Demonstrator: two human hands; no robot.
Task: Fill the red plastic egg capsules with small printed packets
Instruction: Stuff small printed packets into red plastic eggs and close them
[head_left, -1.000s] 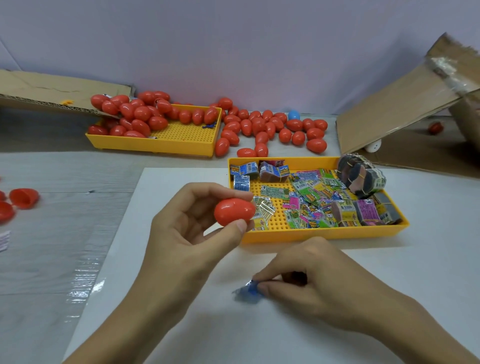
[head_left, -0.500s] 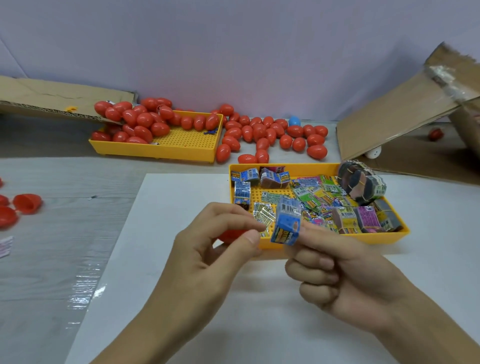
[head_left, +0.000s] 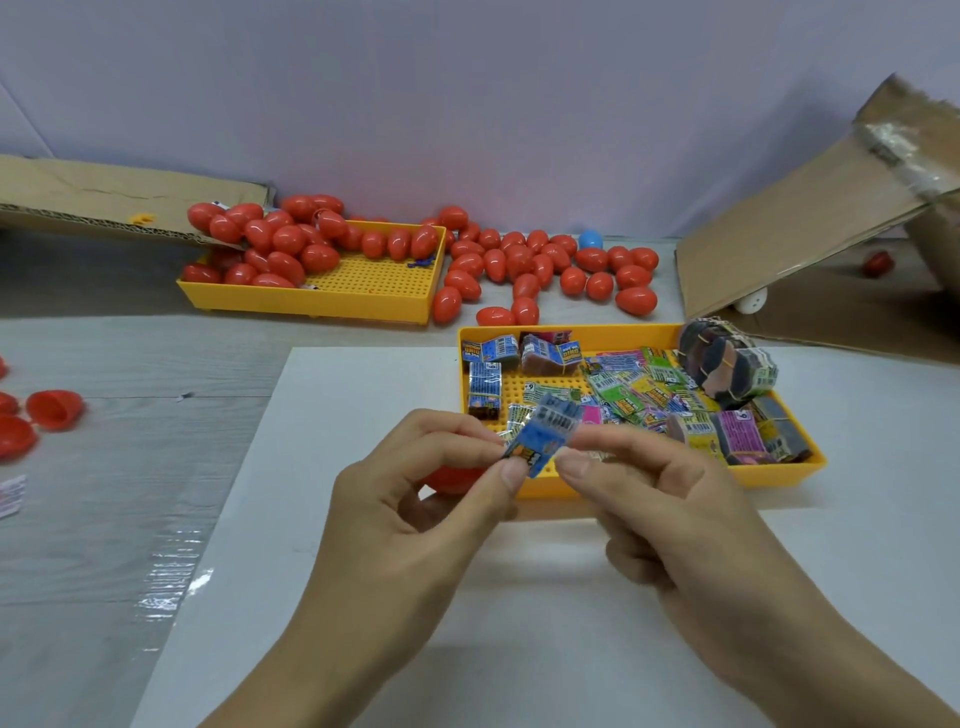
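Both hands pinch a small blue printed packet above the white board, just in front of the near yellow tray. My left hand holds the packet's left edge between thumb and forefinger and cradles a red egg capsule in its palm, mostly hidden by the fingers. My right hand pinches the packet's right edge. The near tray holds several printed packets and banded bundles.
A far yellow tray holds several red eggs; more eggs lie loose behind the near tray. Open red capsule halves sit at the left. Cardboard flaps stand at the right and back left. A white board covers the table.
My right hand lifted the blue packet off the white board and brought it up to my left hand. The red egg moved from the left fingertips into the palm, and both hands now pinch the packet.
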